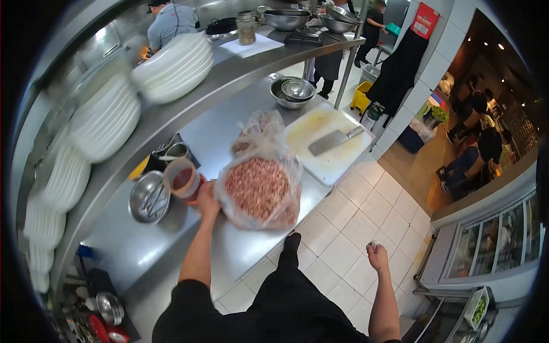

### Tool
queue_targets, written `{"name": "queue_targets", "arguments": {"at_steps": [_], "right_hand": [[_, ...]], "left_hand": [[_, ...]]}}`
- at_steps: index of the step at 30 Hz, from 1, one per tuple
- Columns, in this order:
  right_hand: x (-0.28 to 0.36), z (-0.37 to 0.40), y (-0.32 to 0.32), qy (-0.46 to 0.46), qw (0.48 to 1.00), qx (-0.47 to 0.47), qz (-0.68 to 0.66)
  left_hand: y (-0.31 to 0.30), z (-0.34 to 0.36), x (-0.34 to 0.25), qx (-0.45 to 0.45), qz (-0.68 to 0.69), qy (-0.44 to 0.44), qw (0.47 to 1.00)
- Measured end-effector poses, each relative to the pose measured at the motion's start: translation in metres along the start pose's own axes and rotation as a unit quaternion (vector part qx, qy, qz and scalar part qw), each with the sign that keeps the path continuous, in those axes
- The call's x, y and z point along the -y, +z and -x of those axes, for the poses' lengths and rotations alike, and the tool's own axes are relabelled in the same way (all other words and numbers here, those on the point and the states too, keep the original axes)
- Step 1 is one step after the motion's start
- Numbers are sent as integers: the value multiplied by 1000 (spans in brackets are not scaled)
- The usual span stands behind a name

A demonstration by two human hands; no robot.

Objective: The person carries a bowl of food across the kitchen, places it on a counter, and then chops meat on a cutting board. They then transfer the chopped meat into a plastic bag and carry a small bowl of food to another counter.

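Note:
My left hand (pixel 207 200) is closed at the side of a clear plastic container (pixel 182 176) with something dark red inside; part of the grip is hidden. Just right of that hand sits an open clear plastic bag (pixel 260 191) full of pinkish chopped meat. A second bag (pixel 258 128) lies behind it, its contents hard to make out. My right hand (pixel 377 256) hangs over the tiled floor, fingers curled around something small and whitish. Across the white cutting board (pixel 309 126) rests a cleaver (pixel 334 140).
Left of the container stands a metal bowl (pixel 150 197) with utensils. Nested metal bowls (pixel 293 91) sit at the counter's back. Stacked white plates (pixel 174 67) line the overhead shelf (pixel 240 74). Several people work beyond the counter and through the doorway (pixel 457 114).

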State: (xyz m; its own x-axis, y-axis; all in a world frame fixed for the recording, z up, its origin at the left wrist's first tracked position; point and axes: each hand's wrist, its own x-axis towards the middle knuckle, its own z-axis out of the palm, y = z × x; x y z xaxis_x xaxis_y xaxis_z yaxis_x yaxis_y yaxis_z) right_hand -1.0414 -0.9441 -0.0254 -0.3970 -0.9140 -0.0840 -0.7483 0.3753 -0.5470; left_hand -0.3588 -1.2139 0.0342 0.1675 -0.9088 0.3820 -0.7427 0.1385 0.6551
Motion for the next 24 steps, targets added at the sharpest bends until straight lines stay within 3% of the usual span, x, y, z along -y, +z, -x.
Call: {"name": "queue_targets", "arguments": {"at_steps": [2, 3, 5, 6, 7, 8, 9, 10, 12, 13, 14, 15, 16, 17, 18, 19, 20, 21, 23, 24], "right_hand": [[17, -7, -8, 9, 999, 25, 36], [2, -4, -3, 29, 997, 54, 50], [-24, 7, -2, 119, 981, 148, 36], [-27, 13, -2, 191, 959, 211, 3], [-34, 15, 1, 201, 954, 221, 2], [-46, 18, 3, 229, 933, 273, 41], [-63, 26, 5, 257, 907, 324, 78], [-89, 34, 13, 282, 893, 337, 96], [-48, 11, -6, 414, 843, 341, 43], [-45, 2, 2, 419, 847, 325, 22], [-44, -8, 3, 426, 851, 307, 1], [-106, 7, 41, 341, 902, 262, 29], [-75, -19, 35, 331, 901, 278, 37], [-34, -51, 21, 300, 903, 301, 68], [-28, -68, 28, 270, 914, 288, 90], [-22, -89, 36, 258, 917, 288, 98], [-10, -114, 40, 262, 911, 303, 97], [-9, -130, 50, 228, 928, 281, 88], [2, -163, 67, 194, 946, 253, 52], [12, -176, 71, 209, 947, 243, 24]], "left_hand": [[-7, -38, -19, -55, 239, -117, 962], [-13, -65, -51, -43, 237, -125, 962], [-18, -129, -113, -123, 68, 57, 988], [-5, -163, -111, -58, 46, 13, 997], [11, -198, -106, 8, 24, -29, 999], [34, -231, -96, 110, -206, -81, 969], [60, -253, -72, 137, -207, -105, 963], [91, -266, -21, 220, -231, -117, 940], [139, -266, 48, 183, -299, -31, 936], [151, -295, 47, 235, -286, -77, 926], [159, -330, 47, 243, -290, -59, 924], [167, -366, 60, 216, -311, 18, 925], [217, -401, 213, 188, -327, 92, 922], [223, -429, 172, 314, -515, 133, 787], [247, -451, 138, 317, -518, 147, 781], [276, -466, 106, 334, -336, 148, 868], [302, -473, 78, 343, -140, 136, 919], [324, -473, 48, 350, -141, 136, 916], [343, -478, 0, 323, -318, 180, 873], [336, -484, -1, 374, -328, 139, 856]]}}
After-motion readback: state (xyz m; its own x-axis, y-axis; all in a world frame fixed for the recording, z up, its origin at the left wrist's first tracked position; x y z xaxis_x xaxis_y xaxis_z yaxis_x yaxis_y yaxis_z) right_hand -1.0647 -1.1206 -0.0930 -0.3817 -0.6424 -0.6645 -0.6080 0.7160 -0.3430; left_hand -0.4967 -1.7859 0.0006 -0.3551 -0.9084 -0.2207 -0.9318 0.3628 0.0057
